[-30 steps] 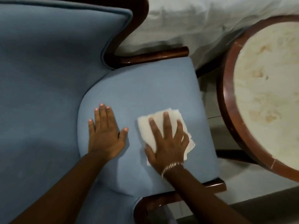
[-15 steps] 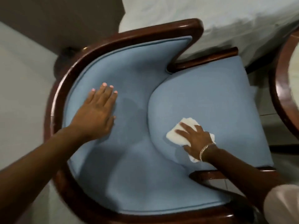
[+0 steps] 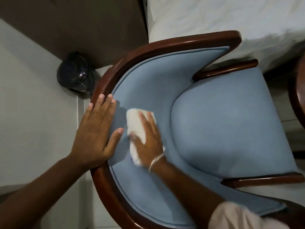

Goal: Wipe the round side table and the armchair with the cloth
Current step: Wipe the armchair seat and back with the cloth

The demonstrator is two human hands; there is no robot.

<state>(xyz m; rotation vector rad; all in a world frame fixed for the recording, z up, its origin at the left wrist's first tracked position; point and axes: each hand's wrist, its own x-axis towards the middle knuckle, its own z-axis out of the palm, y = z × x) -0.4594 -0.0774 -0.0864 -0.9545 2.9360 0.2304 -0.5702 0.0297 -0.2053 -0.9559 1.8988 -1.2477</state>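
The armchair (image 3: 222,123) has light blue upholstery and a dark curved wooden frame. A white cloth (image 3: 134,124) lies pressed flat against the inside of its curved backrest, under my right hand (image 3: 148,138). My left hand (image 3: 97,134) rests flat, fingers together, on the wooden top rail and the edge of the backrest, just left of the cloth. Only a sliver of the round side table's (image 3: 298,100) dark wooden rim shows at the right edge.
A white bed cover (image 3: 231,19) hangs close behind the chair's far arm. A small black lidded bin (image 3: 72,75) stands on the pale floor left of the chair, beside a dark brown panel (image 3: 74,27).
My right hand has carried the cloth from the seat cushion up onto the backrest. My left hand has shifted outward to the top rail. The view has swung left, and the round table has nearly left the frame.
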